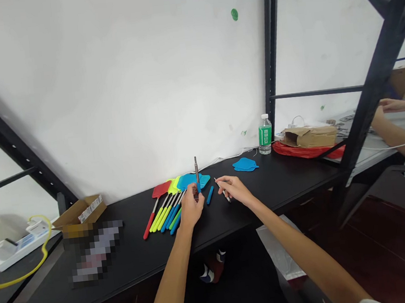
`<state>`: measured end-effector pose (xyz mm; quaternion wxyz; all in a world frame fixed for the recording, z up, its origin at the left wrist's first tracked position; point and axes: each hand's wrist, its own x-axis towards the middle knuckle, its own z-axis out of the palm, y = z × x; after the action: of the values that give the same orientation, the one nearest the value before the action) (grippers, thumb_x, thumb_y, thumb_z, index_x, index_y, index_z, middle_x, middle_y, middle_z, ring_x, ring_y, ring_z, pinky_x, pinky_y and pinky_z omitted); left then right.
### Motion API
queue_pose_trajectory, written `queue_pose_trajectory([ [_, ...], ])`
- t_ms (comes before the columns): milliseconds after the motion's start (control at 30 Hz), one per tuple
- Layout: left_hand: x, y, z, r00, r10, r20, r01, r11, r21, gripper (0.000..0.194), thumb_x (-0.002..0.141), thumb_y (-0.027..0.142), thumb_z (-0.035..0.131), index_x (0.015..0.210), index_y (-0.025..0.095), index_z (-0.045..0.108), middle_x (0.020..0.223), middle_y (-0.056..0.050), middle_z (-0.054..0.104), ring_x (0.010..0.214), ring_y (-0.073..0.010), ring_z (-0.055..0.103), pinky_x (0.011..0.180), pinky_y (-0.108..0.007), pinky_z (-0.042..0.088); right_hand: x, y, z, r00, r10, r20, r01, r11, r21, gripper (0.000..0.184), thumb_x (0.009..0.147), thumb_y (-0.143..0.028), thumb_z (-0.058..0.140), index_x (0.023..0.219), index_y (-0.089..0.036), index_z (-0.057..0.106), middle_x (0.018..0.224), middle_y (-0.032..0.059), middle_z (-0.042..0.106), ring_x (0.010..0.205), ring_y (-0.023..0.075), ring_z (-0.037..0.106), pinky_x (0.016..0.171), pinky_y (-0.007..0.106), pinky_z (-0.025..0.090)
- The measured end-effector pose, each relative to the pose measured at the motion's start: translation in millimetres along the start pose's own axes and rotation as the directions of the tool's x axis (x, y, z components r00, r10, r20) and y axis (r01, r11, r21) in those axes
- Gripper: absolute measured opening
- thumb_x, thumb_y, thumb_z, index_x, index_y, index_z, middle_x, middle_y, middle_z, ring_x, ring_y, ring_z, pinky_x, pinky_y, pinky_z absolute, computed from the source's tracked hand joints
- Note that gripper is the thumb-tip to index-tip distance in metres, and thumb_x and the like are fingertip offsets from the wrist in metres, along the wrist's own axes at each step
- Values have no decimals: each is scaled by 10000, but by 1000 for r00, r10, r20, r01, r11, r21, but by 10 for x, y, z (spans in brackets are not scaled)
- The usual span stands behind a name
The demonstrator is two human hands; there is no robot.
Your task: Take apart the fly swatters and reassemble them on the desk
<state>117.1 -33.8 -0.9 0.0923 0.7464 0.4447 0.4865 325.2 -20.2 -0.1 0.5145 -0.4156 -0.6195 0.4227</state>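
My left hand (191, 205) is closed around a blue-handled telescopic metal rod (196, 168), which points upward. In the fingers of my right hand (234, 189) is a thin metal rod (227, 197), its tip showing above the fingertips. A loose blue handle (210, 195) lies on the table between the hands. Left of my left hand, several fly swatters (158, 216) with red, yellow, green and blue handles are laid side by side, their heads toward the wall. Two loose blue swatter heads (245, 164) are stacked beyond my right hand.
The black table (134, 260) runs along a white wall. A water bottle (265, 135) stands by a shelf post. An open cardboard box (80, 212) and a power strip (24, 245) are at left; a torn box (309, 137) lies on red plastic at right. Another person's arm (396, 131) is far right.
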Motion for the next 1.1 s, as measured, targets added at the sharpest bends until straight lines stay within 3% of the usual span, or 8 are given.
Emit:
queue_pose_trajectory([
  [133, -22, 27, -9, 999, 15, 30, -17, 998, 66, 270, 868, 219, 499, 1134, 212, 540, 978, -53, 639, 851, -182, 622, 728, -301, 507, -12, -35, -10, 1000, -8, -17, 9, 1000, 23, 362, 843, -417, 573, 1077, -155, 659, 713, 49, 700, 462, 99, 534, 387, 189, 380],
  [300, -32, 74, -24, 998, 39, 57, -47, 990, 132, 293, 842, 169, 491, 1113, 226, 586, 1054, -55, 655, 980, -204, 621, 819, -327, 508, -17, -123, -70, 992, -47, -117, 64, 987, 147, 465, 819, -470, 602, 1176, -172, 619, 714, 32, 689, 447, 92, 512, 379, 188, 349],
  [467, -20, 86, -33, 996, 66, 54, -72, 991, 111, 302, 858, 149, 458, 1115, 220, 599, 1083, -59, 657, 1009, -203, 618, 860, -335, 513, 9, -128, -139, 989, -23, -149, 58, 971, 233, 408, 759, -498, 667, 1004, -172, 667, 797, 49, 690, 476, 82, 515, 377, 187, 326],
  [667, -36, 109, -26, 986, 114, 124, -133, 980, 151, 318, 909, 224, 476, 1200, 236, 604, 1149, -48, 669, 1083, -204, 614, 955, -346, 478, -3, -128, -140, 988, -80, -134, 105, 977, 185, 359, 744, -497, 692, 885, -167, 682, 797, 52, 685, 498, 89, 511, 388, 198, 319],
  [867, -52, 140, -30, 985, 97, 144, -127, 967, 219, 301, 937, 407, 506, 1150, 251, 649, 1115, -41, 708, 976, -207, 660, 857, -313, 503, -19, -104, -86, 995, -69, -69, 78, 988, 133, 357, 750, -519, 693, 780, -166, 648, 714, 34, 667, 493, 91, 518, 398, 192, 337],
  [1100, -55, 145, -59, 974, 118, 196, -166, 954, 249, 326, 972, 418, 445, 1177, 273, 653, 1142, -34, 712, 1028, -211, 656, 877, -314, 492, -38, -103, -56, 998, -64, 26, 63, 996, 61, 353, 778, -512, 674, 774, -160, 644, 719, 41, 675, 503, 98, 539, 399, 185, 356],
])
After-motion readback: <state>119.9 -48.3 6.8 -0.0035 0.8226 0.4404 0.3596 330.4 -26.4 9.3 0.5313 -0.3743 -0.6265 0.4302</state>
